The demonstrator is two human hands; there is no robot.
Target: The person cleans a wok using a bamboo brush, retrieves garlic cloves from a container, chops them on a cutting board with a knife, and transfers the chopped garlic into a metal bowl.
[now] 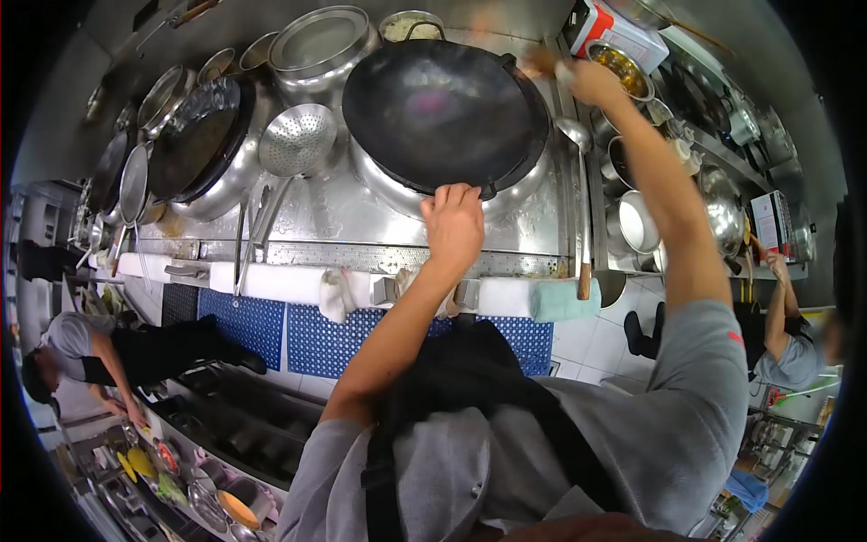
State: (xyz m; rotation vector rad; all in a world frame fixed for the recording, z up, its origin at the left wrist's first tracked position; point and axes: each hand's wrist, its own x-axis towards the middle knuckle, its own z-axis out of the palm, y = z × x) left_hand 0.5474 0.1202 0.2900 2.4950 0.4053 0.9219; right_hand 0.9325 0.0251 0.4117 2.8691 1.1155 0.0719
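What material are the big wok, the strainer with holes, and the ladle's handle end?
Wok: probably iron or carbon steel, dark and smooth, with a dull sheen.
Strainer: likely stainless steel, silvery and shiny.
Ladle: its handle end looks like wood, brown against the silvery shaft.

Blue perforated mats [334,341] lie on a white tiled floor [582,339]. Stainless steel wall panels [506,20] rise behind the metal counter [379,230], reflecting warm light near the center.
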